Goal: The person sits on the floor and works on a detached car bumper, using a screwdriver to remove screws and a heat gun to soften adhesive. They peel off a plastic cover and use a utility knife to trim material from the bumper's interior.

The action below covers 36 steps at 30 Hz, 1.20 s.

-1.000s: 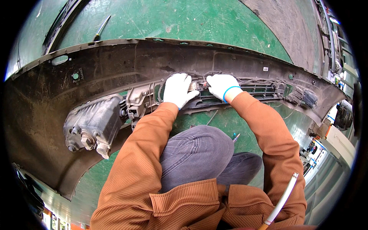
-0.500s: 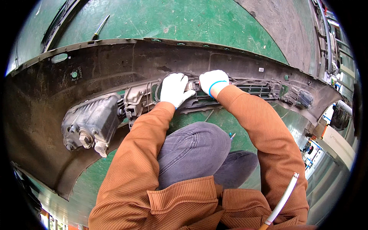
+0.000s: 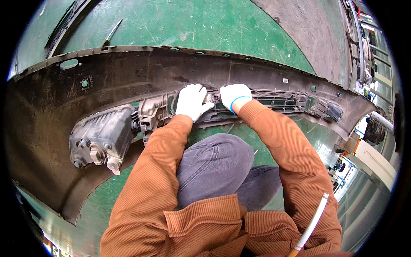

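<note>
A large dark car bumper (image 3: 128, 70) lies with its inner side toward me, a slatted grille (image 3: 274, 103) running along its middle. My left hand (image 3: 190, 102), in a white glove, rests on the grille's left part, thumb apart from the extended fingers; the fingertips reach over the far edge. Close to its right, my right hand (image 3: 235, 95), also gloved, is closed at the grille's far edge. A small reddish bit shows at its fingertips, too small to name. Dark wiring (image 3: 261, 92) runs along the grille from beside the right hand.
A bulky grey plastic housing (image 3: 102, 135) sits on the bumper's left part. Beyond the bumper, a screwdriver (image 3: 112, 33) lies on the green floor (image 3: 192, 25). Dark trim (image 3: 68, 25) lies at the far left. A cigarette (image 3: 312, 218) juts into the lower right of the view.
The view has shifted slightly, moving the bumper's right part a little left in the picture. Both hands stay at the same spots on the grille, the right still closed.
</note>
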{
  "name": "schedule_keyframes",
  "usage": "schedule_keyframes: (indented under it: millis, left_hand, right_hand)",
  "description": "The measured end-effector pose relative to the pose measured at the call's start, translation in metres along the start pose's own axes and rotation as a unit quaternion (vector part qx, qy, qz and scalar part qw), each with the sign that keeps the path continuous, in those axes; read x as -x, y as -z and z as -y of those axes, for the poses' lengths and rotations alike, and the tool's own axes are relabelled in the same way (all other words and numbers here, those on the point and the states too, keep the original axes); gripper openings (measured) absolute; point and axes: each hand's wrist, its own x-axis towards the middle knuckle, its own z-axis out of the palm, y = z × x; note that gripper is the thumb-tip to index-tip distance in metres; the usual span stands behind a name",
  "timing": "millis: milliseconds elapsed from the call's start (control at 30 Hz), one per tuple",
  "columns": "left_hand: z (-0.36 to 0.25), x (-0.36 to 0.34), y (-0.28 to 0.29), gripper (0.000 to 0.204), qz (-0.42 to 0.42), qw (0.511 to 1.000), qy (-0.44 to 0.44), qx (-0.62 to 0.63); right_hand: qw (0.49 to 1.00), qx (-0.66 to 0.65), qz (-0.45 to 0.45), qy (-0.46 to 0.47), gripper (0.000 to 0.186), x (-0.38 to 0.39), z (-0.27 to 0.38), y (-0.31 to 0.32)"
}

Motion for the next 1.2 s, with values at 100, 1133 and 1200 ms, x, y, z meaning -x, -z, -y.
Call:
schedule_keyframes:
  millis: [100, 1133, 1200]
  left_hand:
    - [-0.003, -0.001, 0.008, 0.072, 0.032, 0.999, 0.010, 0.002]
    - [-0.002, 0.002, 0.002, 0.071, -0.005, 1.000, -0.001, -0.005]
    - [-0.002, 0.001, 0.001, 0.072, -0.004, 1.000, -0.003, -0.001]
  right_hand:
    - [0.999, -0.029, -0.023, 0.005, 0.035, 0.005, -0.009, -0.010]
    - [1.000, -0.011, -0.003, 0.016, 0.035, 0.002, -0.005, -0.003]
    - [1.000, 0.005, -0.007, 0.005, 0.035, -0.001, -0.001, -0.004]
